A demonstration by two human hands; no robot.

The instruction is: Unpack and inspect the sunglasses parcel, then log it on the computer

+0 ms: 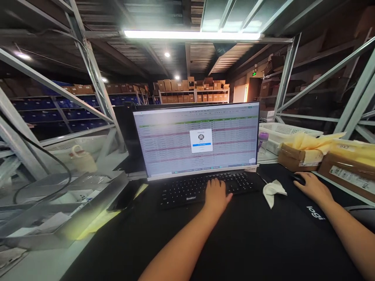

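My left hand rests palm down on the black keyboard, its fingers stretched over the keys right of the middle and the thumb out to the side. At the right, my right hand is wrapped over a black computer mouse on the dark desk mat. Behind the keyboard stands a monitor showing a spreadsheet with green and red rows. A white pop-up with a blue button covers the middle of the sheet. Between keyboard and mouse lies a crumpled white tissue.
A dark phone and yellow paper lie left of the keyboard, by a grey tray of papers. Cardboard boxes with yellow envelopes and a white basket stand at the right. Metal rack posts frame both sides.
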